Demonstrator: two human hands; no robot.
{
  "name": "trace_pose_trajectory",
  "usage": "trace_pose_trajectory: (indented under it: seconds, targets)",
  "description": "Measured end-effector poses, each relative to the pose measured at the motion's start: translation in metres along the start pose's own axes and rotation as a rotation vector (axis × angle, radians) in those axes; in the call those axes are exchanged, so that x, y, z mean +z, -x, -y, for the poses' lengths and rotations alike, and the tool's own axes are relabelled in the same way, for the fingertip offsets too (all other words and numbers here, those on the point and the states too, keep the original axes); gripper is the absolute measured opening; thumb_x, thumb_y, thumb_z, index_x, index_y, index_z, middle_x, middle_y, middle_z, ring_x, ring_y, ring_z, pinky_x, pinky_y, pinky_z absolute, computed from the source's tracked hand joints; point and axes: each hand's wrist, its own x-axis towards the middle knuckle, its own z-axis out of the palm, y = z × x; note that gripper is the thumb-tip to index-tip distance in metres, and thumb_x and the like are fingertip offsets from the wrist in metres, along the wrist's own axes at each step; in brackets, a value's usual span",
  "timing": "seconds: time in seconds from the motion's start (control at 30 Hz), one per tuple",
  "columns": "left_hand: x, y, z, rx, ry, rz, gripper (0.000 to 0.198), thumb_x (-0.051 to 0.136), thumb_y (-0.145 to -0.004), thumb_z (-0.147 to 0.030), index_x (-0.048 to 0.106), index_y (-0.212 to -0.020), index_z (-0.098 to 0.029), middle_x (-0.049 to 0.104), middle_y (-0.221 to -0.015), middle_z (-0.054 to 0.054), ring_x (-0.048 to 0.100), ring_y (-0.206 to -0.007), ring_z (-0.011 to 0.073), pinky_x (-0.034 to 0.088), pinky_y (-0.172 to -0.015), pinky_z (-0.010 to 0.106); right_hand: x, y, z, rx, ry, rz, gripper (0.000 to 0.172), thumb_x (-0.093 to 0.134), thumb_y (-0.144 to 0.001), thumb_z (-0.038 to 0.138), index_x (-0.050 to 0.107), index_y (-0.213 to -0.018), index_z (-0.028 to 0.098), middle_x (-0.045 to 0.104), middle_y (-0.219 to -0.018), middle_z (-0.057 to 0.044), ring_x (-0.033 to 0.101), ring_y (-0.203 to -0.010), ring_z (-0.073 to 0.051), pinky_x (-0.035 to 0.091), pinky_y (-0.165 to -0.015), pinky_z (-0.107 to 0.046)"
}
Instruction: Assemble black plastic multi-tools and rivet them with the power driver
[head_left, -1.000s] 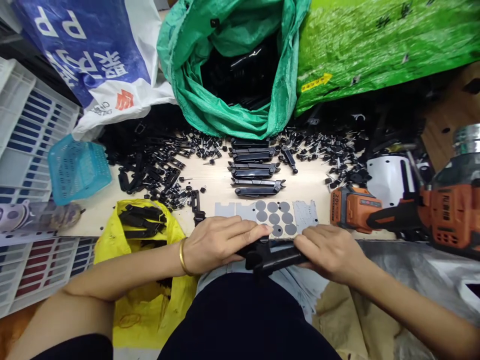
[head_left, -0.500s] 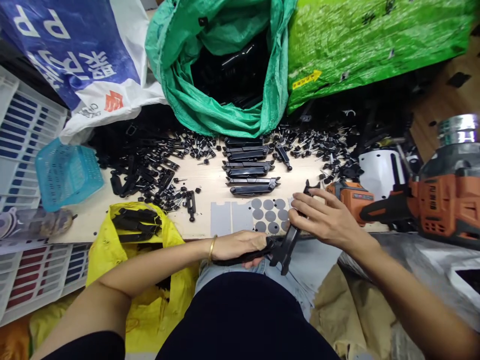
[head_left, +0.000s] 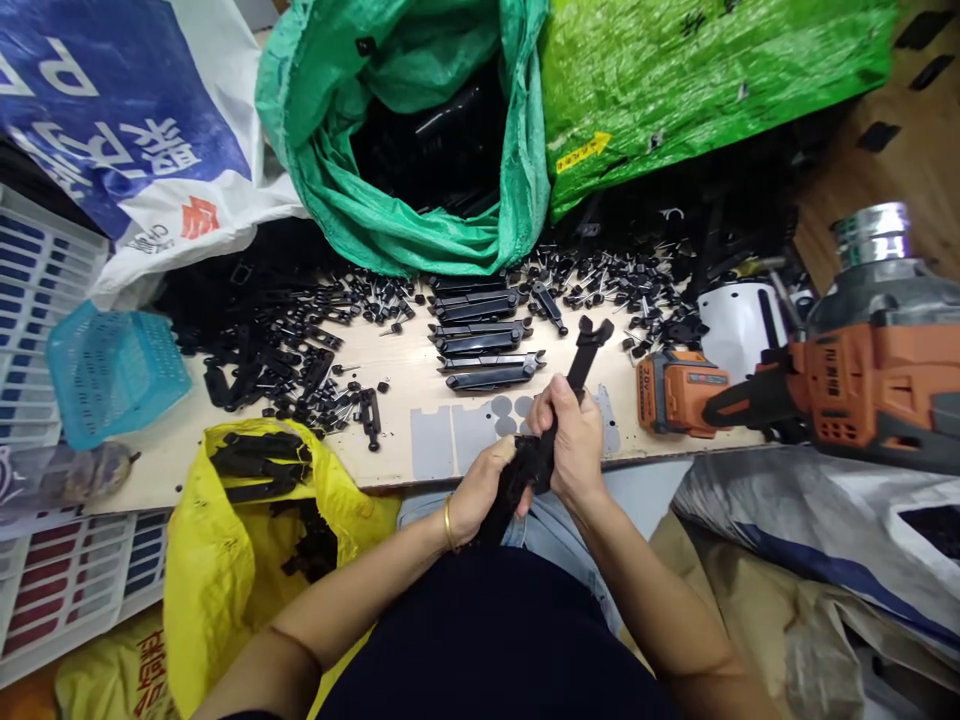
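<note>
My left hand [head_left: 480, 488] is wrapped round a dark black piece [head_left: 501, 505], close to my lap; its exact kind is hard to make out. In my right hand [head_left: 574, 440] is a long black plastic bar with a forked end [head_left: 589, 350], tilted up and away from me. Its lower end meets the piece in my left hand, and my fingers hide the joint. Beyond my hands, several black folded arm-like parts [head_left: 491, 372] lie in a row on the wooden table [head_left: 382, 370]. Grey sheets with round discs [head_left: 433, 440] lie at the near edge.
Loose black parts and pins [head_left: 300, 350] are heaped left and right. A yellow bag [head_left: 217, 560] hangs at the left, beside a blue basket [head_left: 120, 370]. A green sack [head_left: 315, 190] stands behind. An orange cordless power tool [head_left: 847, 380] lies at the right.
My right hand has moved left and closed round the forked bar, whose forked end now points up and away. Both hands have come together. The view has shifted slightly.
</note>
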Motion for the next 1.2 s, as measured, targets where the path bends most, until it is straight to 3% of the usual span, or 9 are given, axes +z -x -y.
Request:
trace_pose_trajectory:
  seconds: [0.07, 0.2, 0.37, 0.57, 0.83, 0.97, 1.07, 1.13, 1.2]
  targets:
    - [-0.002, 0.001, -0.002, 0.045, -0.021, 0.035, 0.057, 0.036, -0.081, -0.070, 0.048, -0.091, -0.016, 0.051, -0.058, -0.003, 0.044, -0.040, 0.0069, 0.032, -0.043, 0.020, -0.003, -0.003, 0.006, 0.030, 0.086, 0.064, 0.045, 0.061, -0.076, 0.055, 0.041, -0.057, 0.019, 0.040, -0.042, 0.007, 0.038, -0.039, -0.005, 0.031, -0.040, -0.018]
    - [-0.007, 0.002, -0.006, 0.065, -0.117, 0.201, 0.053, 0.053, -0.076, -0.066, 0.049, -0.093, -0.015, 0.053, -0.069, -0.002, 0.045, -0.041, 0.0048, 0.033, -0.044, 0.020, -0.009, -0.010, 0.015, 0.352, 0.223, 0.397, 0.042, 0.065, -0.071, 0.054, 0.046, -0.060, 0.019, 0.040, -0.038, 0.008, 0.034, -0.033, -0.005, 0.029, -0.034, -0.019]
    - [-0.010, -0.005, 0.002, 0.010, 0.054, 0.078, 0.064, 0.039, -0.074, -0.078, 0.049, -0.087, -0.016, 0.052, -0.054, -0.002, 0.043, -0.037, 0.0074, 0.032, -0.040, 0.020, 0.001, 0.000, 0.003, 0.056, 0.017, 0.013, 0.042, 0.063, -0.074, 0.054, 0.042, -0.062, 0.020, 0.041, -0.044, 0.009, 0.037, -0.039, -0.005, 0.032, -0.038, -0.017]
    - [-0.012, -0.017, -0.002, -0.017, 0.146, 0.143, 0.063, 0.054, -0.069, -0.074, 0.051, -0.096, -0.017, 0.060, -0.062, 0.001, 0.056, -0.046, 0.0118, 0.042, -0.046, 0.021, -0.002, -0.010, 0.002, 0.103, 0.030, 0.057, 0.040, 0.065, -0.072, 0.053, 0.045, -0.064, 0.019, 0.041, -0.042, 0.009, 0.037, -0.037, -0.005, 0.032, -0.037, -0.018]
    - [-0.013, -0.042, -0.005, 0.000, 0.226, 0.126, 0.066, 0.073, -0.060, -0.063, 0.055, -0.102, -0.015, 0.058, -0.073, 0.000, 0.054, -0.058, 0.0073, 0.044, -0.057, 0.019, -0.011, -0.025, 0.003, 0.010, -0.033, -0.084, 0.040, 0.065, -0.071, 0.055, 0.045, -0.069, 0.021, 0.041, -0.043, 0.010, 0.037, -0.037, -0.005, 0.031, -0.035, -0.017]
    - [-0.025, -0.040, -0.015, 0.115, -0.164, 0.141, 0.067, 0.060, -0.071, -0.067, 0.054, -0.114, -0.016, 0.062, -0.091, 0.006, 0.060, -0.077, 0.0145, 0.049, -0.074, 0.028, -0.019, -0.031, 0.000, -0.041, 0.008, -0.163, 0.040, 0.063, -0.072, 0.055, 0.043, -0.069, 0.021, 0.042, -0.046, 0.010, 0.038, -0.039, -0.005, 0.033, -0.038, -0.018]
    - [-0.022, -0.030, -0.019, 0.316, -0.735, 0.112, 0.093, 0.076, -0.063, -0.050, 0.032, -0.140, -0.021, 0.053, -0.124, 0.013, 0.054, -0.110, 0.0260, 0.044, -0.095, 0.041, -0.019, -0.036, -0.006, -0.112, -0.024, -0.302, 0.042, 0.063, -0.072, 0.055, 0.039, -0.068, 0.021, 0.041, -0.049, 0.010, 0.038, -0.040, -0.005, 0.033, -0.040, -0.018]
    - [-0.014, -0.027, -0.015, 0.393, -1.062, -0.041, 0.111, 0.081, -0.060, -0.033, 0.013, -0.147, -0.018, 0.045, -0.133, 0.018, 0.048, -0.119, 0.0322, 0.043, -0.096, 0.047, -0.017, -0.035, -0.010, -0.117, -0.092, -0.332, 0.044, 0.060, -0.073, 0.058, 0.036, -0.067, 0.022, 0.039, -0.052, 0.010, 0.038, -0.041, -0.005, 0.034, -0.041, -0.018]
    - [-0.008, -0.029, -0.009, 0.398, -1.247, -0.256, 0.102, 0.072, -0.068, -0.019, 0.009, -0.147, -0.016, 0.048, -0.130, 0.020, 0.052, -0.116, 0.0323, 0.046, -0.091, 0.046, -0.020, -0.029, -0.013, -0.067, -0.095, -0.254, 0.044, 0.057, -0.075, 0.060, 0.038, -0.069, 0.021, 0.041, -0.057, 0.008, 0.041, -0.045, -0.006, 0.039, -0.045, -0.019]
